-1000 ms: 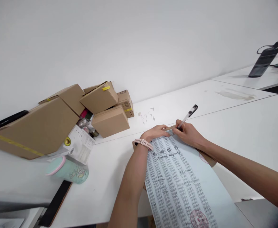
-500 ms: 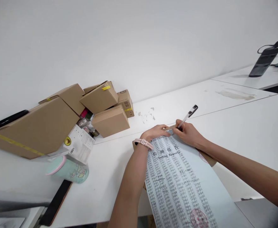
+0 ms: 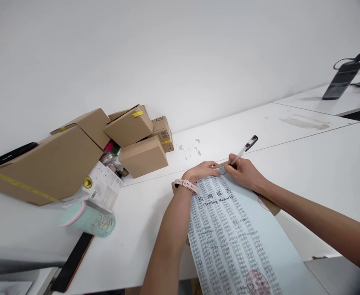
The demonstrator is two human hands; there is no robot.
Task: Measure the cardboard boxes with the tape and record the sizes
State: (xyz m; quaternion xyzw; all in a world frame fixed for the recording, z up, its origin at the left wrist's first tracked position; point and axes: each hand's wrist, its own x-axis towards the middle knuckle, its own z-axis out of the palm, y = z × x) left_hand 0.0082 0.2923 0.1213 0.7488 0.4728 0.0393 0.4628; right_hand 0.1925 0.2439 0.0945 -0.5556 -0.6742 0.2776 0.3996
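My right hand [image 3: 245, 173] grips a pen [image 3: 244, 148] with a clear barrel and black cap end, its tip down at the top edge of a pale blue paper sheet [image 3: 278, 241]. The sheet bears a printed "Testing Report" heading, red stamps and columns of dense handwriting. Flat across its upper left corner lies my left hand [image 3: 202, 170], fingers stretched out, with a pink band [image 3: 186, 185] on the wrist. Under the paper a brown board [image 3: 273, 208] shows at the edges. The pen tip itself is hidden by my fingers.
Cardboard boxes [image 3: 144, 157] are stacked at the left against the wall. Before them stand a white box [image 3: 104, 188] and a mint cup [image 3: 90, 219] with a pink-rimmed lid. A dark water bottle [image 3: 342, 80] is at the far right of the white table [image 3: 315, 164].
The pen and my right hand have shifted very slightly to the right. My left hand and the sheet stay in place.
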